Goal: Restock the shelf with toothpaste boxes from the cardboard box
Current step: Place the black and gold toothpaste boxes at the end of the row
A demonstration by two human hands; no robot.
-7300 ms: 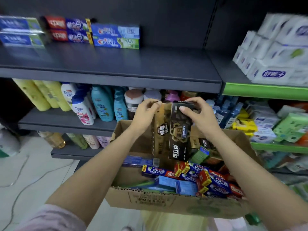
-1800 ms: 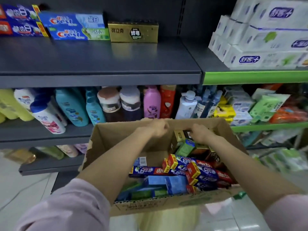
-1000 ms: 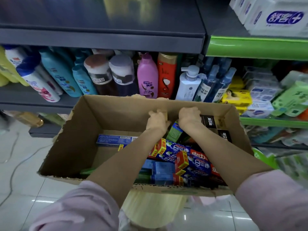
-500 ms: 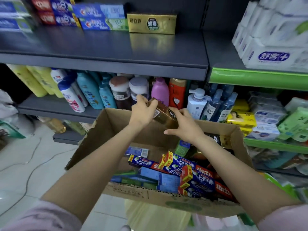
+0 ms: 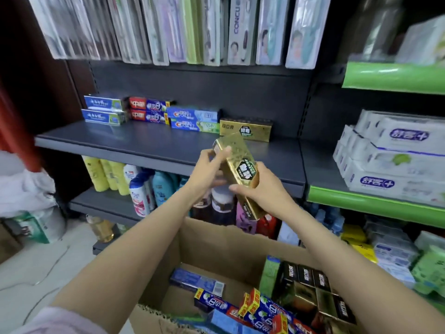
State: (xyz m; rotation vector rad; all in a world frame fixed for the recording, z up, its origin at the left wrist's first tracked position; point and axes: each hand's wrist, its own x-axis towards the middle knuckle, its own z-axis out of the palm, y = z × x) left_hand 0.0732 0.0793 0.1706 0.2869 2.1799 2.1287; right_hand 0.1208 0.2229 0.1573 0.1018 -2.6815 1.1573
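Lifted the gold toothpaste box [image 5: 237,169] clear of the cardboard box [image 5: 231,251] since half a second ago; it's tilted in front of the shelf [image 5: 149,143]. Left hand [image 5: 207,168] pinches its top, right hand [image 5: 261,189] wraps its lower end. Next: level it, slide beside the shelved gold box [image 5: 245,130], label out.

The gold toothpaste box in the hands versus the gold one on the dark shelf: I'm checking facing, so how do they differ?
The gold toothpaste box in the hands is tilted on a slant in the air, gripped by the left hand and right hand. The gold toothpaste box on the dark shelf lies flat and level, untouched, beside the blue Crest boxes. Both share gold packaging with a black hexagonal label.
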